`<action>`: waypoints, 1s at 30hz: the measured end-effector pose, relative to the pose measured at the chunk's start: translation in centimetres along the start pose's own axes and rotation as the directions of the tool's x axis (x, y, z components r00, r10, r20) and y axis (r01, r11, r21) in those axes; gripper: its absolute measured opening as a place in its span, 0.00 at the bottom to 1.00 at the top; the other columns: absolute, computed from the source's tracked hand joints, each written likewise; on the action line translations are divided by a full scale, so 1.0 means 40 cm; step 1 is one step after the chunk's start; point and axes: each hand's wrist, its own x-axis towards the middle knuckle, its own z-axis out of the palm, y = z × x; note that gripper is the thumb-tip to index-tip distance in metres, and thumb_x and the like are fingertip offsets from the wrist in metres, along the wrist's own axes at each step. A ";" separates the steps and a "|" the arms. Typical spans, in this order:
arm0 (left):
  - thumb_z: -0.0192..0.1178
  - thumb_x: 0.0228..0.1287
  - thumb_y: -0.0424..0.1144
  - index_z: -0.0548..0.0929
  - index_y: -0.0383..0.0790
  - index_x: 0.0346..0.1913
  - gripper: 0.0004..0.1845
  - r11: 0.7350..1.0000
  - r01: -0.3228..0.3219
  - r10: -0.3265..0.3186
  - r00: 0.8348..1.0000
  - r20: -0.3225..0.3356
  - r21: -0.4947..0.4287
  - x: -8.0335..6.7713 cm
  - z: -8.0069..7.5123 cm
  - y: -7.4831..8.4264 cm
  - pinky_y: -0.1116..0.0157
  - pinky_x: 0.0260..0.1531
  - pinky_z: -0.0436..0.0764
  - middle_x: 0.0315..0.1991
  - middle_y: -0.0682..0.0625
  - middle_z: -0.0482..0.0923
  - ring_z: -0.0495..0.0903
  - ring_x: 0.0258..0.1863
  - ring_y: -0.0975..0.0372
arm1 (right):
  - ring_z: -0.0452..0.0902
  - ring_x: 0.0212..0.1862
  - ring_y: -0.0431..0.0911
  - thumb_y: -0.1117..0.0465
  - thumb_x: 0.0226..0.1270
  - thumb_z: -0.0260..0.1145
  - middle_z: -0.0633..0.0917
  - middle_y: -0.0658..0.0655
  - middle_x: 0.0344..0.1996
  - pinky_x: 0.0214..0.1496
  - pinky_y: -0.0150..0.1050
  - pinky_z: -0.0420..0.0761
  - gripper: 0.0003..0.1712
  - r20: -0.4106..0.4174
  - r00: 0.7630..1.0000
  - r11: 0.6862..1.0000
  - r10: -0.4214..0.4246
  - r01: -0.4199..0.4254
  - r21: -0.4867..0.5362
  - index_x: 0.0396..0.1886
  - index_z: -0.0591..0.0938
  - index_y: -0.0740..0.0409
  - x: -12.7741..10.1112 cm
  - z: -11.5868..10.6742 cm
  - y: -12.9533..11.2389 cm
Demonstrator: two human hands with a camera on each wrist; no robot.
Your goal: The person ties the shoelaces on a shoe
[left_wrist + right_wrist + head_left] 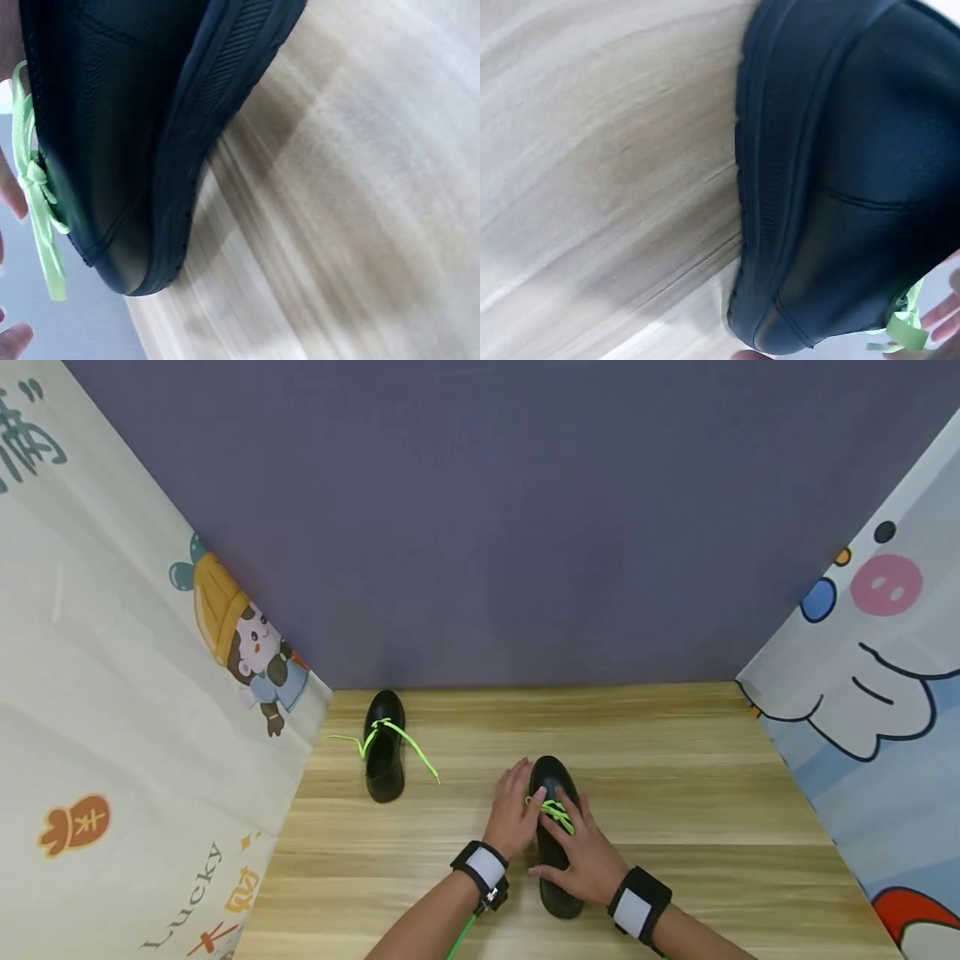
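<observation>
A: Where is the near shoe [557, 827]?

B: On the wooden table [675, 793], toe pointing at the purple wall [510, 510], with both hands on it.

A: What are the hands doing?

B: The left hand [514, 814] rests against the shoe's left side, and its fingers reach the green lace [556, 810]. The right hand [587, 858] lies over the shoe's right side, its fingers at the lace too. I cannot tell whether either hand pinches the lace.

A: And the other shoe [384, 757]?

B: It stands well apart, far left near the cartoon cloth [150, 710], its lace [397, 739] trailing loose on the wood
</observation>
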 end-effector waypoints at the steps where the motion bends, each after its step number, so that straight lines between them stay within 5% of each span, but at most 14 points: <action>1: 0.45 0.81 0.48 0.66 0.34 0.72 0.27 1.000 0.007 -0.007 1.000 0.008 -0.003 -0.001 0.002 -0.001 0.41 0.65 0.67 0.73 0.40 0.63 0.63 0.70 0.39 | 0.55 0.65 0.85 0.28 0.57 0.68 0.60 0.74 0.73 0.52 0.68 0.77 0.48 0.010 1.000 1.000 0.008 -0.008 0.005 0.70 0.75 0.52 0.000 0.001 -0.001; 8: 0.47 0.80 0.46 0.67 0.35 0.72 0.26 0.998 0.045 -0.042 0.997 0.071 -0.041 -0.018 0.021 -0.001 0.44 0.65 0.67 0.73 0.37 0.62 0.63 0.71 0.43 | 0.49 0.68 0.84 0.31 0.65 0.63 0.54 0.72 0.76 0.52 0.71 0.75 0.43 0.159 0.977 0.981 0.140 -0.159 0.110 0.72 0.73 0.51 0.001 0.004 0.005; 18: 0.40 0.82 0.48 0.70 0.37 0.71 0.26 0.987 0.145 -0.127 0.964 0.231 -0.062 -0.053 0.053 -0.004 0.47 0.66 0.69 0.77 0.42 0.57 0.64 0.71 0.44 | 0.51 0.69 0.82 0.53 0.62 0.67 0.54 0.78 0.73 0.69 0.70 0.57 0.39 0.152 0.981 0.980 0.118 -0.139 0.140 0.71 0.71 0.65 0.018 0.023 -0.006; 24: 0.40 0.83 0.48 0.70 0.36 0.71 0.25 0.990 0.130 -0.117 0.972 0.202 -0.052 -0.056 0.050 -0.012 0.48 0.65 0.69 0.76 0.42 0.58 0.65 0.71 0.45 | 0.52 0.68 0.83 0.53 0.61 0.67 0.54 0.79 0.72 0.69 0.71 0.57 0.37 0.128 0.983 0.978 0.128 -0.147 0.146 0.68 0.73 0.65 0.028 0.034 0.003; 30: 0.40 0.82 0.47 0.69 0.34 0.71 0.26 0.991 0.121 -0.109 0.980 0.165 -0.064 -0.054 0.035 -0.025 0.48 0.64 0.71 0.75 0.38 0.58 0.67 0.70 0.45 | 0.53 0.67 0.84 0.55 0.60 0.69 0.55 0.77 0.72 0.58 0.70 0.71 0.35 0.089 0.982 0.972 0.168 -0.180 0.154 0.67 0.75 0.63 0.045 0.030 0.039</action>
